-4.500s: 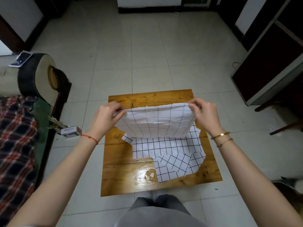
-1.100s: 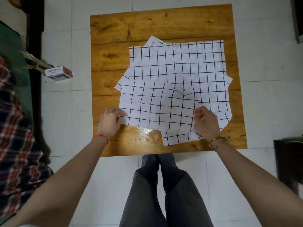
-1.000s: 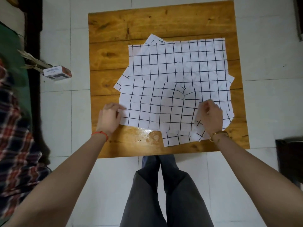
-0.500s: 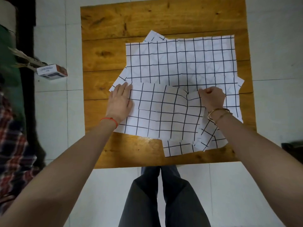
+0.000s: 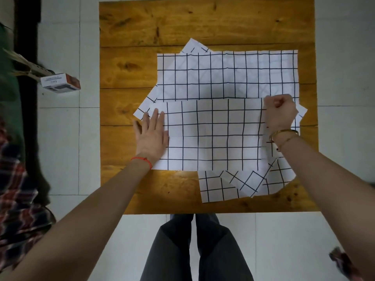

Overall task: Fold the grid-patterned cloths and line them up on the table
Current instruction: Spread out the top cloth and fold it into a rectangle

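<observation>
Pale tiled floor, a square wooden table seen from straight above, and the action sits right in the middle of it. The folded grid cloth lies flat on top of the pile, its near edge close to the table's front. The left hand is spread open, palm down, pressing the cloth's left edge and gripping nothing. The right hand is curled into a fist at the far right corner, with that corner apparently pinched inside, though the exact hold is hidden.

Underneath, a larger unfolded grid cloth spreads toward the far side, and more skewed cloths poke out at the near right.

The risk, I'd say, is drag: slide the folded piece and the loose layers below go with it, or the fold springs open once the palm lifts.

Room to work? The far strip of wood is bare, and the left side is open too. The right margin is slim, with cloth corners nearly at the edge. A small box sits well off to the left.
</observation>
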Available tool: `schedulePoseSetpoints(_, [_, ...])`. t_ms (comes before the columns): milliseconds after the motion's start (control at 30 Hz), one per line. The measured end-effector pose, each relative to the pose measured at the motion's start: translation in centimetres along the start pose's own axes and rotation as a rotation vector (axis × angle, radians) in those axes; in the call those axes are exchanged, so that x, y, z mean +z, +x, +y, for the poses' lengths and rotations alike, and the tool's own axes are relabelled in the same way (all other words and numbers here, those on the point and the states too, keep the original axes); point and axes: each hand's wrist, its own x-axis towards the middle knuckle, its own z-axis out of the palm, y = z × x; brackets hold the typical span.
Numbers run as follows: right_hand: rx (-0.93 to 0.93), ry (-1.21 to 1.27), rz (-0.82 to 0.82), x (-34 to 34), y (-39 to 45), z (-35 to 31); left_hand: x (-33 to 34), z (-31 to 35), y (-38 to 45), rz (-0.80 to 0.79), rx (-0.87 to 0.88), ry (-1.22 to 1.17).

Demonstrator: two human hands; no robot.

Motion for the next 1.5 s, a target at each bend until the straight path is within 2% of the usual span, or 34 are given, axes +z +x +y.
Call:
schedulePoseSetpoints(100, [-0.209,-0.195,0.058,0.8,-1.1,-0.6,-0.3,-0.2,0.0,0.025,0.007,-0.016])
schedulePoseSetpoints(167, [-0.416,-0.320,0.002,1.7,-2.8,-1.6,-0.4,-0.3,0.0,0.048,0.022,-0.038])
schedulePoseSetpoints(333, [-0.907,-0.482,-0.390,6.5,-8.2,-4.6,-0.6,-1.1,0.5,0.062,0.024,-0.040])
schedulePoseSetpoints(433, [-1.029,-0.668,-0.576,10.0,-10.8,-5.7,-0.5,-1.4,1.1,0.041,0.022,-0.028])
schedulePoseSetpoints(567, [-1.012,-0.803,-0.674,13.6,-13.0,-6.6,-0.4,-1.4,1.7,0.005,0.008,0.006])
schedulePoseSetpoints(800, [-1.003,-0.942,-0.682,14.7,-13.2,-6.3,-0.1,-0.8,2.3,-0.038,-0.036,0.096])
schedulePoseSetpoints(1067, [-0.890,-1.047,-0.553,8.6,-7.8,-2.1,0.2,-0.7,2.2,-0.031,-0.052,0.132])
schedulePoseSetpoints(1333, [-0.539,-1.070,-0.348,0.7,-2.5,3.6,0.6,-0.9,2.2,-0.026,-0.040,0.123])
schedulePoseSetpoints(1500, [-0.545,-1.004,-0.336,0.2,-2.2,3.5,0.3,-0.9,2.2,-0.042,-0.040,0.118])
